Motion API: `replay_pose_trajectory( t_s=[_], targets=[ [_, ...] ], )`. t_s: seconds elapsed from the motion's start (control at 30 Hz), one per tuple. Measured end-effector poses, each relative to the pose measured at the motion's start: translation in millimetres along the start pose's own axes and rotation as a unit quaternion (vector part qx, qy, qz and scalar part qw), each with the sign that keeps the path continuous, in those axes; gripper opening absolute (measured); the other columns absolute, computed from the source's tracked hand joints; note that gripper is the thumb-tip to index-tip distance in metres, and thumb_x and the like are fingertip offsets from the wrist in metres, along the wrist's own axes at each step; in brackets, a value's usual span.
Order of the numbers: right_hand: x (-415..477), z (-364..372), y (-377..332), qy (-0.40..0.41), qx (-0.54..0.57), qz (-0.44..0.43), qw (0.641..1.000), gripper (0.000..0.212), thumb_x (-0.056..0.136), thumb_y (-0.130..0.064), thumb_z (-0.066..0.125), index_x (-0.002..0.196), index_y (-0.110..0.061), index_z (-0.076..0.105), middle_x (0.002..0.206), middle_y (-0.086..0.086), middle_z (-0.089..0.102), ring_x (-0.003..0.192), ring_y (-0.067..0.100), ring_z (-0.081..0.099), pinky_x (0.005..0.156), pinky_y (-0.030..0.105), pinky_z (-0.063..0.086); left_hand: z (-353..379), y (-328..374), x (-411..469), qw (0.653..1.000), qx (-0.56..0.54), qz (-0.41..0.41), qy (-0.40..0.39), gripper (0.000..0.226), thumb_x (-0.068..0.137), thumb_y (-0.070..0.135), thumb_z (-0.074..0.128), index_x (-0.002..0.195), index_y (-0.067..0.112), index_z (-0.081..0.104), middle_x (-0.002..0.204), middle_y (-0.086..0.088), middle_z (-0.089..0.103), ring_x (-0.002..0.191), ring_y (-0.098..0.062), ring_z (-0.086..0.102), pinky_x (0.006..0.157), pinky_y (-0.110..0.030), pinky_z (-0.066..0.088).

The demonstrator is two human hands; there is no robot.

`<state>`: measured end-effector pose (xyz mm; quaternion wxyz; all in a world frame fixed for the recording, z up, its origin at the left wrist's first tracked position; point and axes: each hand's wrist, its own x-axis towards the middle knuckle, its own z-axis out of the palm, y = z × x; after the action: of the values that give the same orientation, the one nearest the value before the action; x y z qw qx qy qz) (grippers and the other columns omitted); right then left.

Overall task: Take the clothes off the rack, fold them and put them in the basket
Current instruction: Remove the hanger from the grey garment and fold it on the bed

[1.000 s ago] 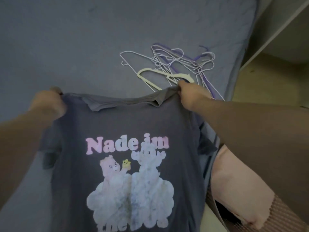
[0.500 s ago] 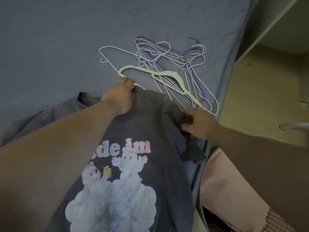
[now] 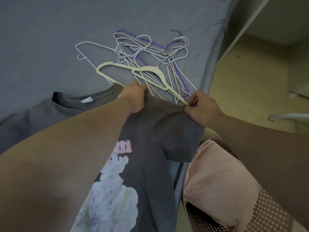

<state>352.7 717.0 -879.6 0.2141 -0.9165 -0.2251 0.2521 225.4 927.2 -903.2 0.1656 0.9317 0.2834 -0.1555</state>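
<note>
A dark grey T-shirt (image 3: 150,164) with pink lettering and a pale bear print lies on the blue-grey bed (image 3: 50,30), its neckline toward the left. My left hand (image 3: 133,97) reaches across and grips the shirt's shoulder near the collar. My right hand (image 3: 202,108) pinches the edge of the right sleeve, close to the bed's right side. A basket (image 3: 274,215) with a perforated pink wall stands at the lower right with a folded pink garment (image 3: 217,181) in it.
A heap of several empty hangers (image 3: 147,64), cream, white and purple, lies on the bed just beyond my hands. The bed's edge (image 3: 209,77) runs down the right, with wooden floor (image 3: 250,81) and a white furniture frame beyond it.
The shirt went from held up by both shoulders to lying on the bed. My left hand crossed to the right shoulder, and my right hand shifted out to the sleeve edge.
</note>
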Motion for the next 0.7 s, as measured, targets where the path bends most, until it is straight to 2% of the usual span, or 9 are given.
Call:
replay_pose_trajectory(
  t_s=[0.07, 0.13, 0.23, 0.27, 0.33, 0.47, 0.53, 0.63, 0.7],
  targets=[
    [-0.7, 4.0, 11.3, -0.070, 0.039, 0.048, 0.996, 0.030, 0.078, -0.036, 0.081, 0.096, -0.021, 0.062, 0.087, -0.004, 0.062, 0.087, 0.020, 0.062, 0.070, 0.028, 0.042, -2.4, 7.9, 4.3, 1.000, -0.005, 0.008, 0.015, 0.026, 0.093, 0.014, 0.050, 0.117, 0.012, 0.059, 0.126, -0.017, 0.044, 0.110, -0.042, 0.053, 0.095, -0.045, 0.045],
    [-6.0, 3.1, 15.5, -0.140, 0.130, 0.098, 0.977, 0.039, 0.074, -0.037, 0.088, 0.102, -0.015, 0.071, 0.092, -0.003, 0.068, 0.086, 0.016, 0.066, 0.068, 0.025, 0.047, -5.7, 14.5, 6.6, 0.999, -0.024, 0.010, 0.021, 0.020, 0.090, 0.014, 0.050, 0.107, 0.012, 0.061, 0.122, -0.017, 0.050, 0.111, -0.038, 0.054, 0.095, -0.043, 0.046],
    [-9.9, -8.8, 18.4, -0.200, 0.105, 0.095, 0.970, 0.032, 0.069, -0.030, 0.091, 0.090, -0.014, 0.073, 0.079, -0.006, 0.065, 0.071, 0.007, 0.059, 0.055, 0.018, 0.040, -10.8, 24.7, 5.6, 0.999, -0.040, 0.000, -0.006, 0.011, 0.085, 0.013, 0.053, 0.092, 0.020, 0.055, 0.116, -0.014, 0.060, 0.109, -0.036, 0.056, 0.092, -0.041, 0.049],
    [-9.9, -13.0, 16.3, -0.207, 0.099, 0.093, 0.969, 0.027, 0.069, -0.025, 0.092, 0.084, -0.014, 0.072, 0.072, -0.006, 0.065, 0.065, 0.006, 0.058, 0.051, 0.017, 0.039, -11.9, 27.0, 5.0, 0.999, -0.041, -0.001, -0.021, 0.012, 0.083, 0.013, 0.054, 0.091, 0.023, 0.053, 0.116, -0.012, 0.061, 0.108, -0.035, 0.056, 0.092, -0.041, 0.049],
    [-8.4, -23.6, 9.0, -0.199, 0.165, 0.106, 0.960, 0.023, 0.067, -0.009, 0.090, 0.072, -0.015, 0.068, 0.063, -0.004, 0.063, 0.058, 0.010, 0.059, 0.050, 0.018, 0.042, -13.2, 31.0, 4.0, 0.998, -0.039, 0.003, -0.046, 0.017, 0.083, 0.015, 0.056, 0.097, 0.024, 0.059, 0.118, -0.008, 0.062, 0.109, -0.033, 0.058, 0.094, -0.039, 0.050],
    [-1.7, -37.7, -2.2, -0.181, 0.358, 0.158, 0.902, 0.030, 0.069, 0.005, 0.076, 0.059, -0.015, 0.056, 0.061, 0.006, 0.061, 0.059, 0.022, 0.059, 0.055, 0.024, 0.048, -21.2, 35.9, 9.1, 0.998, -0.012, 0.007, -0.059, 0.027, 0.087, 0.017, 0.055, 0.110, 0.022, 0.069, 0.122, -0.007, 0.064, 0.114, -0.031, 0.057, 0.091, -0.033, 0.048],
    [-3.1, -36.7, 0.1, -0.187, 0.412, 0.186, 0.872, 0.021, 0.078, -0.004, 0.076, 0.066, -0.016, 0.062, 0.069, 0.006, 0.069, 0.067, 0.023, 0.066, 0.067, 0.030, 0.056, -21.8, 38.4, 12.9, 0.999, 0.000, -0.004, -0.053, 0.026, 0.089, 0.019, 0.053, 0.111, 0.019, 0.069, 0.123, -0.009, 0.063, 0.116, -0.032, 0.056, 0.090, -0.033, 0.046],
    [-14.9, -32.0, 11.8, -0.247, 0.432, 0.218, 0.839, 0.013, 0.084, -0.031, 0.076, 0.082, -0.018, 0.074, 0.089, 0.003, 0.078, 0.081, 0.019, 0.072, 0.082, 0.033, 0.055, -18.2, 40.6, 14.7, 0.999, 0.020, -0.015, -0.044, 0.028, 0.090, 0.019, 0.051, 0.111, 0.009, 0.066, 0.122, -0.016, 0.063, 0.116, -0.037, 0.056, 0.091, -0.036, 0.047],
    [-23.5, -27.7, 24.9, -0.271, 0.436, 0.245, 0.822, 0.017, 0.080, -0.030, 0.078, 0.092, -0.019, 0.075, 0.096, 0.002, 0.078, 0.087, 0.018, 0.072, 0.089, 0.035, 0.054, -15.8, 43.1, 13.3, 0.998, 0.023, -0.021, -0.053, 0.024, 0.088, 0.015, 0.051, 0.106, 0.006, 0.065, 0.115, -0.019, 0.066, 0.113, -0.038, 0.057, 0.088, -0.036, 0.048]
  ],
)
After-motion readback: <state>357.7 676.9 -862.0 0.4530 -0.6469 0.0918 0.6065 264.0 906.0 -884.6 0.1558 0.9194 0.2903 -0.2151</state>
